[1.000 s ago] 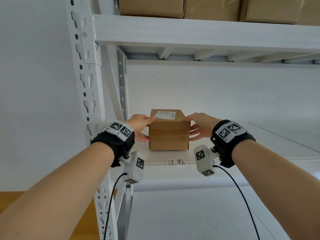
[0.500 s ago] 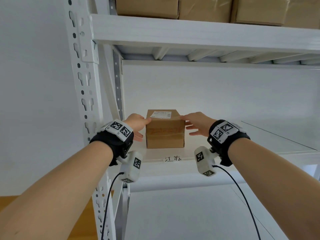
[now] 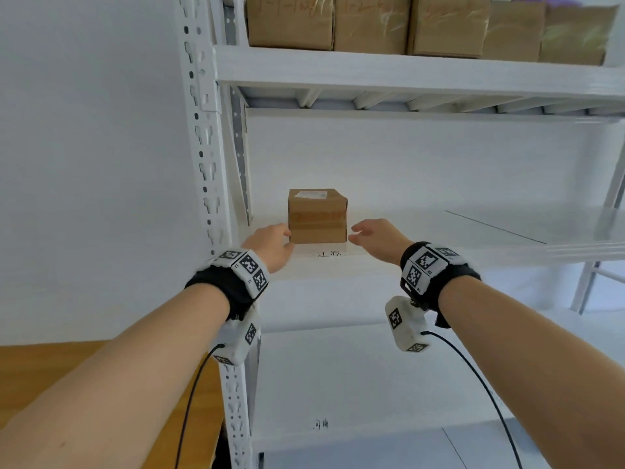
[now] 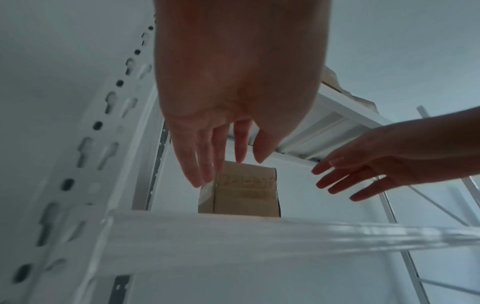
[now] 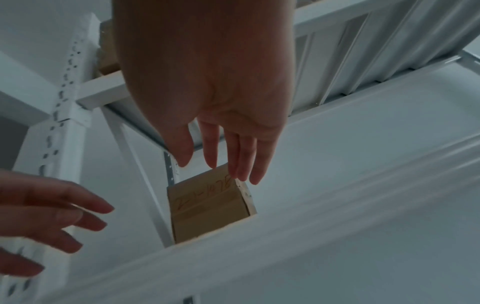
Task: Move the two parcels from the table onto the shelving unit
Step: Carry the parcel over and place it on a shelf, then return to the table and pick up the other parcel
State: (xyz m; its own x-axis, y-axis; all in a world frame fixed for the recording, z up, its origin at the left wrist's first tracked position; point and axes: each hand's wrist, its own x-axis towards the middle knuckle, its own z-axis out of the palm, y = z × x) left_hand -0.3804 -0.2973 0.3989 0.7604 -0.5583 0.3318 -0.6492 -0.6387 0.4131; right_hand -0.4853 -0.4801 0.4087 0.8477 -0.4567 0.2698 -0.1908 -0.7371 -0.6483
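A small brown cardboard parcel (image 3: 318, 216) with a white label on top and orange writing on its front stands on the white middle shelf (image 3: 439, 245) of the shelving unit, near the left upright. My left hand (image 3: 270, 243) hovers just in front of its lower left corner, fingers straight and loose, holding nothing. My right hand (image 3: 372, 233) is a little off its right side, fingers spread and empty. The wrist views show the parcel (image 4: 244, 189) (image 5: 207, 207) beyond the shelf's front edge, with both hands' fingers extended and apart from it. A second parcel is not in view.
Several brown boxes (image 3: 406, 25) line the upper shelf (image 3: 406, 76). The perforated white upright (image 3: 206, 164) stands close to my left wrist. A lower shelf (image 3: 372, 384) lies below, and a wooden surface (image 3: 50, 360) shows at lower left. The middle shelf is bare to the right of the parcel.
Both hands have let go of the parcel and drawn back toward me. The parcel stays standing on the middle shelf, now farther from the camera.
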